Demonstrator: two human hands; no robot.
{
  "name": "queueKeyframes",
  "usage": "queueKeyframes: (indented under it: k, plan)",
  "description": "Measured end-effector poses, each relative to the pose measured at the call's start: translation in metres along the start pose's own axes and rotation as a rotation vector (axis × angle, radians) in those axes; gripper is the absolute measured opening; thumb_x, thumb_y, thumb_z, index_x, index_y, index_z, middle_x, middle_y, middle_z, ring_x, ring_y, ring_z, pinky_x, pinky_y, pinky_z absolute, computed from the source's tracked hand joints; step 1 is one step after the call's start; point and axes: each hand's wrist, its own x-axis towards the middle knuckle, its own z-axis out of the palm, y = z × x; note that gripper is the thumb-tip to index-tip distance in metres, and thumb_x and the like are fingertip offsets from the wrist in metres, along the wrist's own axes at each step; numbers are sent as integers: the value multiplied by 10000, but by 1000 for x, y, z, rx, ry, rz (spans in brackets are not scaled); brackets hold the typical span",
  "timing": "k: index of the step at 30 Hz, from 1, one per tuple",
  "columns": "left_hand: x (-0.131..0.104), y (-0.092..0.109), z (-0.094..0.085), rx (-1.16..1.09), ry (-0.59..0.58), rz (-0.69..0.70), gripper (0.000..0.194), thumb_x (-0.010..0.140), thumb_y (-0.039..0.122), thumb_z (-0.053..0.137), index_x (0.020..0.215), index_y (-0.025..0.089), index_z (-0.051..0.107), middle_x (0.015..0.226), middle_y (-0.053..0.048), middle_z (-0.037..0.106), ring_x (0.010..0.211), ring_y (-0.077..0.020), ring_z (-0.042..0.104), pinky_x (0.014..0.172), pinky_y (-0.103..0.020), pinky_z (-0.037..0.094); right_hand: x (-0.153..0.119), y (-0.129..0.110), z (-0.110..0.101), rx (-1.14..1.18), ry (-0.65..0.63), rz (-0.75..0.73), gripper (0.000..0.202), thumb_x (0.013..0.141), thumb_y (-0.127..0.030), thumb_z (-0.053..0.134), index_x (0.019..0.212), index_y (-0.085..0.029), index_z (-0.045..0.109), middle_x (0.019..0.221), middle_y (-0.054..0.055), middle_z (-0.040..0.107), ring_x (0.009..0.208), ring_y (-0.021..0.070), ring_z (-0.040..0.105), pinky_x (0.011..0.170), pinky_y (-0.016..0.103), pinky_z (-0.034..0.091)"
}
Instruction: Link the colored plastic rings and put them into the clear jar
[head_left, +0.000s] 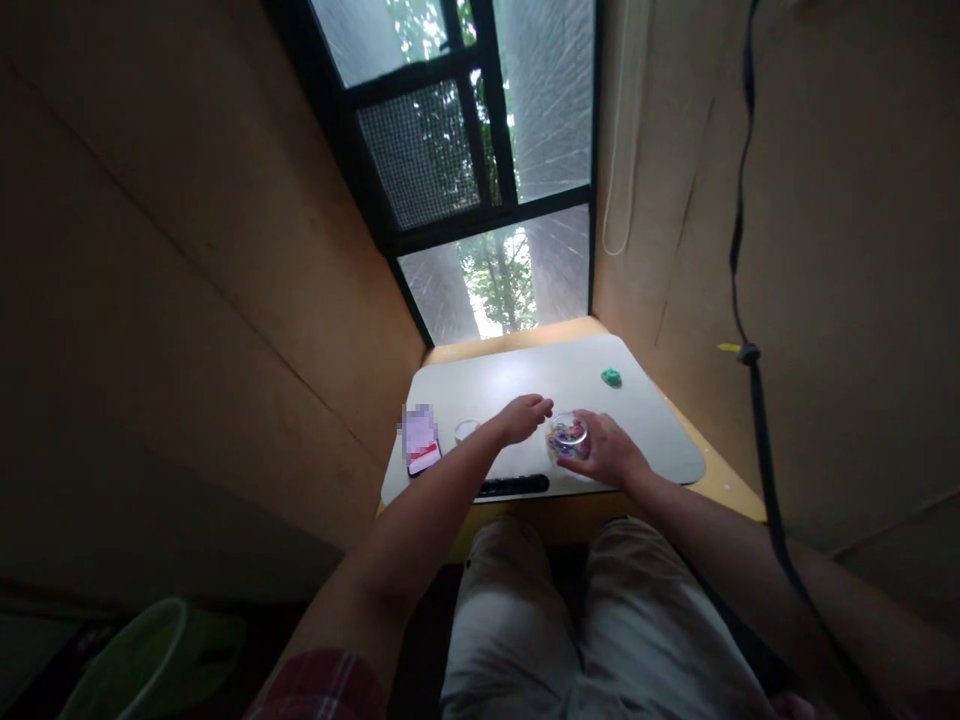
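Note:
A clear round jar (562, 440) with small colourful pieces inside stands on the white tabletop (510, 375). My right hand (606, 450) is wrapped around the jar's right side. Just left of the jar's rim, my left hand (525, 416) hovers with its fingers drawn together; whether something small is between the fingertips cannot be made out. Behind my left forearm lies a pale round lid-like piece (466, 430), partly covered. A small green lump (611, 377) rests on the far right of the tabletop.
A phone (422, 440) with a lit screen lies at the left edge. Along the near edge runs a black slot (514, 486). A window (495, 270) rises behind, walls close in on both sides, and a dark cord (759, 430) hangs at right.

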Motion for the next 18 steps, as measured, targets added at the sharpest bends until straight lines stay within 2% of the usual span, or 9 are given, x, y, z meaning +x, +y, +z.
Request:
queueKeyframes:
  k: [2, 6, 13, 16, 18]
  plan:
    - [-2, 12, -2, 58, -44, 68, 269, 828, 284, 421, 812, 133, 644, 750, -34, 614, 668, -133, 505, 639, -254, 439, 0, 0, 0, 11, -12, 1, 816, 622, -587, 739, 1261, -157, 470, 1051, 124, 615, 940, 288, 550, 849, 401, 446]
    - [-6, 31, -4, 313, -106, 235, 263, 794, 219, 404, 806, 148, 657, 775, -29, 640, 724, -159, 534, 689, -275, 452, 0, 0, -1, 16, -9, 13, 839, 615, -589, 745, 1287, -181, 451, 1092, 117, 605, 978, 288, 541, 864, 401, 437]
    - [-6, 39, -2, 420, -120, 197, 300, 781, 146, 455, 939, 164, 710, 869, -34, 712, 773, -165, 616, 744, -264, 473, 0, 0, -1, 1, -21, 38, 863, 596, -591, 760, 1284, -173, 449, 1088, 118, 607, 985, 287, 537, 859, 399, 437]
    - [-6, 37, -4, 378, -187, 230, 310, 814, 140, 458, 997, 176, 705, 916, -24, 730, 823, -155, 642, 789, -252, 478, 1, 1, 0, 1, -26, 39, 873, 592, -592, 763, 1288, -176, 440, 1109, 121, 604, 1011, 291, 532, 868, 403, 436]
    - [-7, 34, -4, 338, -185, 232, 294, 836, 157, 470, 1039, 169, 682, 935, -24, 738, 843, -151, 649, 807, -252, 479, 1, 1, 1, 0, -25, 38, 881, 592, -595, 762, 1293, -175, 432, 1131, 126, 596, 1028, 292, 528, 882, 406, 434]
